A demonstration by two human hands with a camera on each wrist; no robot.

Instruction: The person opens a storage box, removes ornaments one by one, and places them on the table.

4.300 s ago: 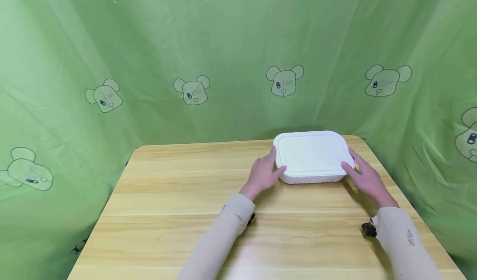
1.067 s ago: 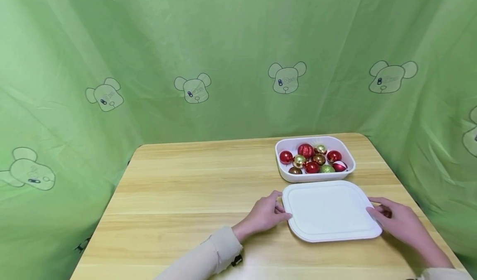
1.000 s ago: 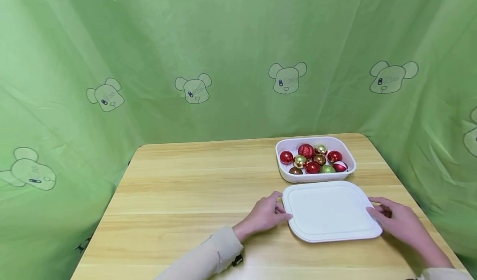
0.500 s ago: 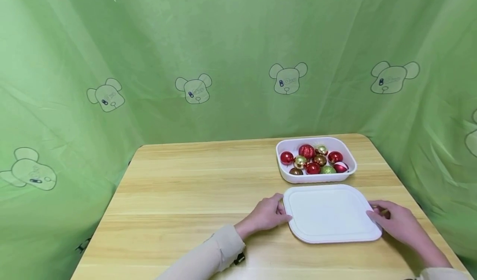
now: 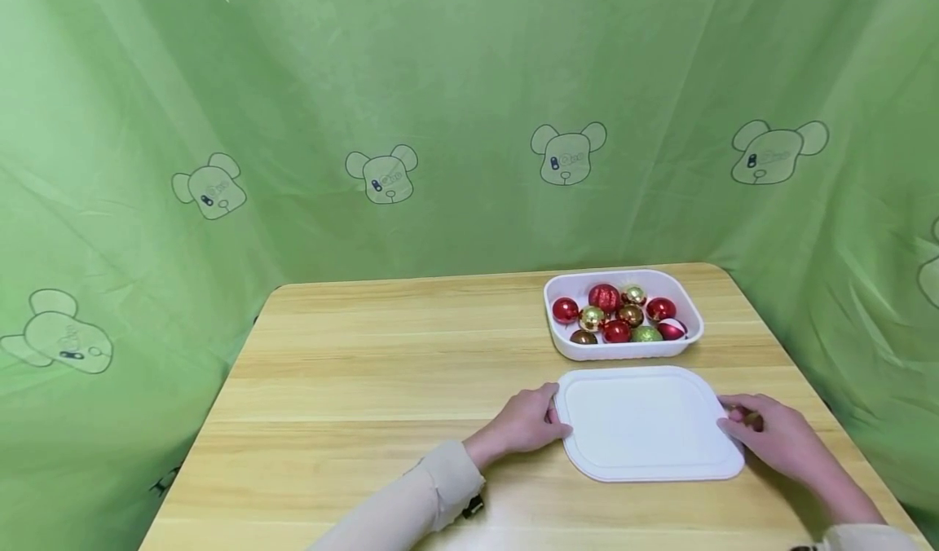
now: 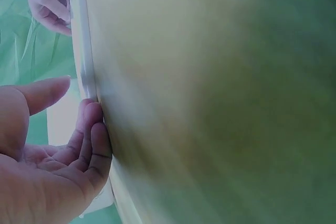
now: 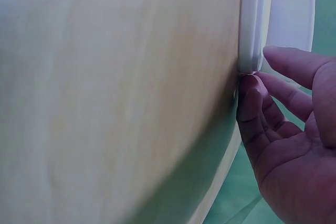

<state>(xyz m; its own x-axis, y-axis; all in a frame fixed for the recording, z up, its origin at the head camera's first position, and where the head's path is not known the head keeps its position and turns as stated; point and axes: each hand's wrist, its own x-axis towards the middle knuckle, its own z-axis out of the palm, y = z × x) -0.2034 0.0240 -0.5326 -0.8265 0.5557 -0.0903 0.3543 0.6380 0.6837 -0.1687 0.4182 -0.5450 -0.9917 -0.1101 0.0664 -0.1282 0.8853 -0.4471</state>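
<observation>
On the left of the lid point(image 5: 649, 425), the left hand point(image 5: 519, 421) rests curled fingertips at the edge; its wrist view shows the thumb standing apart, so whether it grips I cannot tell. If its hold is slight, a lift by the other side alone would likely tip or swivel the lid. Just behind the lid, the white box point(image 5: 623, 354) stands uncovered; a careless push of the lid away from the person could bump it. The ornaments point(image 5: 629, 315) inside are round, glossy and loose-looking, so such a knock would probably set them rolling against each other. The lid itself seems to lie flat on the table point(image 5: 396, 347), leaving little room beneath its rim, and fingertips could slip off and let it drop. At the right of the lid, the right hand point(image 5: 783, 441) has thumb and fingers narrow about the rim, seemingly pinching it; pulling harder here than opposite could slew it askew.
</observation>
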